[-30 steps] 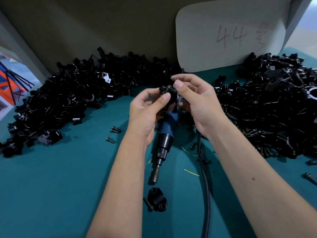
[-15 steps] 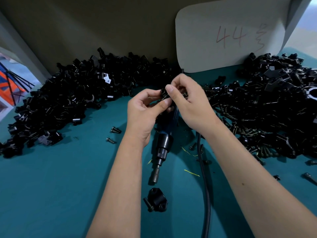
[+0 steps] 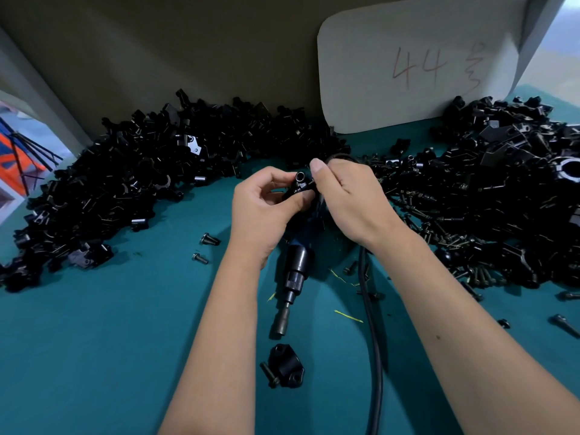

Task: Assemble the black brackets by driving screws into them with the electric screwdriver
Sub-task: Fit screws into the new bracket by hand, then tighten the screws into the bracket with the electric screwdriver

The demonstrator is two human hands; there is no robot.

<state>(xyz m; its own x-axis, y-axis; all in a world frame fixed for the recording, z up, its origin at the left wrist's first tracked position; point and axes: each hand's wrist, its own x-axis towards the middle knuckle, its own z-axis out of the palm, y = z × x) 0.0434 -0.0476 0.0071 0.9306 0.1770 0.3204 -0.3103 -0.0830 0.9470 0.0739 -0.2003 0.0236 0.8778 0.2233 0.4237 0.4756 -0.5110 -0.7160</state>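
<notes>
My left hand (image 3: pixel 263 211) pinches a small black bracket (image 3: pixel 299 183) between thumb and fingers, its round hole facing up. My right hand (image 3: pixel 351 199) meets it from the right, fingertips curled onto the same bracket; what they pinch there is hidden. Beneath both hands the electric screwdriver (image 3: pixel 293 274) lies on the teal table, bit pointing toward me, its black cable (image 3: pixel 372 340) running down past my right forearm. A bracket with a screw (image 3: pixel 284 368) lies just beyond the bit tip.
Big heaps of black brackets sit at the left (image 3: pixel 125 183) and right (image 3: pixel 502 199). Loose screws (image 3: pixel 205 246) are scattered on the teal table (image 3: pixel 94 340). A white card marked 44 (image 3: pixel 417 64) leans on the back wall.
Both hands have drawn closer together around the bracket, and my right hand has shifted slightly left and lower. The screwdriver has not moved.
</notes>
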